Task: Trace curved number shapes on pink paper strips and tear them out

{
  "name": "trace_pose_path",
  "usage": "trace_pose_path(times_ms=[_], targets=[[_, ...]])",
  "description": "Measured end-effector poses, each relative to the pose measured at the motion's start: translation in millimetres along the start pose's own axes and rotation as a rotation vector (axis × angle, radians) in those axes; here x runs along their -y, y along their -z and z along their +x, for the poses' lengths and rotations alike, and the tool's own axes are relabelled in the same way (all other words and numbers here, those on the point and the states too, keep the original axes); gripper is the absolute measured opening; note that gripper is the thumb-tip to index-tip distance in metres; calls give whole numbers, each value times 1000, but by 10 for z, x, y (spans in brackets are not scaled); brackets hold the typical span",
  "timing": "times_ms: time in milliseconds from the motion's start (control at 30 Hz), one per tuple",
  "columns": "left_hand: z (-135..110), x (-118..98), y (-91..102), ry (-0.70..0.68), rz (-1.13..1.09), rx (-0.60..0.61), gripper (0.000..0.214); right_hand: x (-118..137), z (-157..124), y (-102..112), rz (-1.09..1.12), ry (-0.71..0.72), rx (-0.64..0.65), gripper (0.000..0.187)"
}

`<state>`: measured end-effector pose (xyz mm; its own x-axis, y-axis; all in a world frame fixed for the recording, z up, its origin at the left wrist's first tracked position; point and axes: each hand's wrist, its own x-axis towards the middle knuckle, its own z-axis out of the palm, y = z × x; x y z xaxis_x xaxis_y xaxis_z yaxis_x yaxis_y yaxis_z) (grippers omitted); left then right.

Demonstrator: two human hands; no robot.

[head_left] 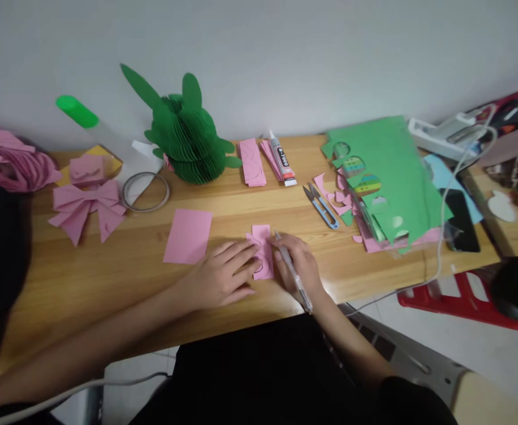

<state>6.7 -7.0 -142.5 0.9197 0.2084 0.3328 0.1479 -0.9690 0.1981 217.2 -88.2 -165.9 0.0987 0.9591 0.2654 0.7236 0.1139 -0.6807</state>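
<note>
My left hand (223, 274) lies flat, its fingertips pressing on a pink paper strip (265, 251) that has dark curved outlines drawn on it. A small cut pink shape appears under those fingertips, mostly hidden. To the right of the strip, my right hand (301, 265) grips a pen (295, 276), its tip close to the strip's right edge. Left of my left hand is a plain pink paper rectangle (188, 236). Farther back, a marked pink paper stack (251, 162) lies beside a glue tube (282, 158). Blue thread snips (321, 206) rest to the right.
A green honeycomb paper figure (192, 141) stands near the wall. Left of it are a tape roll (146, 192) and a pink paper bow (88, 206). Pink scraps (338, 198), a cut green sheet (396, 171) and a black phone (461, 221) lie to the right, with a white cable (441, 236).
</note>
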Motion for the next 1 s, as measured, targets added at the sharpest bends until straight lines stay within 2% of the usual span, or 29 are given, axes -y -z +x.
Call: trace_pose_path(times_ms=[100,233,533,833,1000], targets=[[-39,38,-17,7,-30,146,55,5,-7,-1,-35,31,-31,16],[-42,103,-46,-5,-59,233,59,21,-1,-1,-60,73,-72,15],[-29,221,-56,-24,-115,232,53,11,-19,-22,-47,77,-105,15],[-20,233,-51,6,-169,248,53,13,5,6,-82,129,-116,17],[-22,214,-67,32,-179,222,54,28,14,25,-60,110,-98,18]])
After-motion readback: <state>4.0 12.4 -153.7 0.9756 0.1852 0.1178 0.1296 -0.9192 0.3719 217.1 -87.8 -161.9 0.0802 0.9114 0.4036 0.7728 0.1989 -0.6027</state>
